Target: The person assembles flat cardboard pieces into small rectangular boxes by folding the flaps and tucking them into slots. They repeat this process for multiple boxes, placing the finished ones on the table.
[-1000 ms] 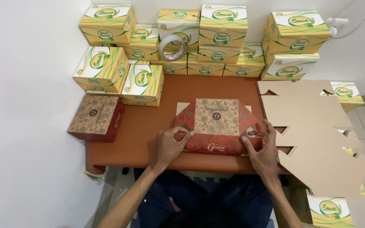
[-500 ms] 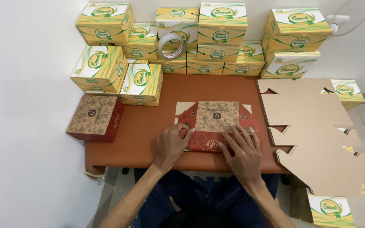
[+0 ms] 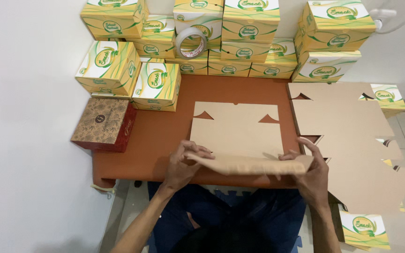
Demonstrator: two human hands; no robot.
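1. nearest the camera: dark trousers [image 3: 240,220] and two bare forearms rising from the lower edge of the view.
2. left hand [image 3: 183,164] curled on the near left corner of a flat cardboard box blank [image 3: 237,131], fingers closed over the folded near flap, thumb on top.
3. right hand [image 3: 312,171] gripping the near right corner of the same flap, fingers wrapped behind it, thumb along the front.
4. blank lying plain brown side up on the orange-brown table [image 3: 165,136], near flap lifted and bent up toward the camera, two triangular notches at its far edge.
5. just right of it, a stack of flat brown cardboard blanks [image 3: 348,131] overhanging the table's right edge; number of sheets hard to tell, perhaps several.
6. lower right, on the floor, a yellow and green printed box [image 3: 364,229].
7. left on the table, well apart from the blank, a closed red and brown patterned box [image 3: 104,124].
8. behind that, two tilted yellow and green boxes [image 3: 132,77] side by side.
9. farthest, against the white wall, a row of stacked yellow and green boxes [image 3: 254,37] with a roll of clear tape [image 3: 192,41] leaning among them.
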